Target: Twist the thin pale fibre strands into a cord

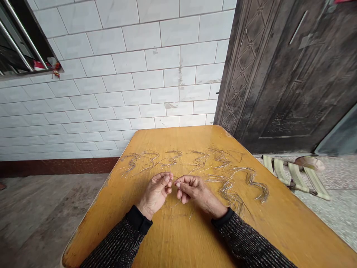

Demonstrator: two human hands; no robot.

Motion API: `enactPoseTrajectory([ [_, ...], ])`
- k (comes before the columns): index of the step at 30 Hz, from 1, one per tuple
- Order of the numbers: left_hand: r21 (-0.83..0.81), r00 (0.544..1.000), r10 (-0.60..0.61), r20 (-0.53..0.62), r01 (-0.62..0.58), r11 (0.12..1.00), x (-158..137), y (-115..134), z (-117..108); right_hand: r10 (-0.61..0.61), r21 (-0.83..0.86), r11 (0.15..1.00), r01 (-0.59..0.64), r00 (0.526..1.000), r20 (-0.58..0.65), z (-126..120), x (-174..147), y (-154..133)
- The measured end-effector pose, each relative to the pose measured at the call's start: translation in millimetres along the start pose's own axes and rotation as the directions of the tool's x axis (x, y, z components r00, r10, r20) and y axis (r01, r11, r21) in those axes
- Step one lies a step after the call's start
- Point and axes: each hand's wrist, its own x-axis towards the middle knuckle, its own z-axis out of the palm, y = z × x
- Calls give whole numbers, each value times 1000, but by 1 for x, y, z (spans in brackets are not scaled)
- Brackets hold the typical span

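Note:
My left hand (157, 191) and my right hand (192, 190) meet over the middle of the yellow wooden table (173, 245). Thumb and forefinger are pinched on each side, with a thin wire (174, 179) between the fingertips; most of it is hidden by the fingers. Beyond my hands lie several small bunches of thin, bent wire, among them one at the left (133, 162), a middle bunch (173, 159) and a right bunch (221, 158). Closer to my right wrist is a larger loose bunch (227, 186), and a wavy bundle (255, 182) rests to its right.
A white tiled wall (156, 78) stands behind the table. On the right is a dark panelled door (295, 74), with a strapped seat or rack (295, 175) on the floor below it. A barred window (22, 37) is at upper left.

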Motion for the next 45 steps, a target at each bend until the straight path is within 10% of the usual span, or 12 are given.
enactPoseTrajectory([
  [15, 24, 999, 27, -18, -26, 999, -1, 2, 0, -28, -12, 1000, 26, 994, -103, -4, 1, -1],
  [45, 29, 991, -44, 130, 40, 999, -3, 1, 3, 92, 497, 867, 42, 966, -243, 7, 1, 0],
])
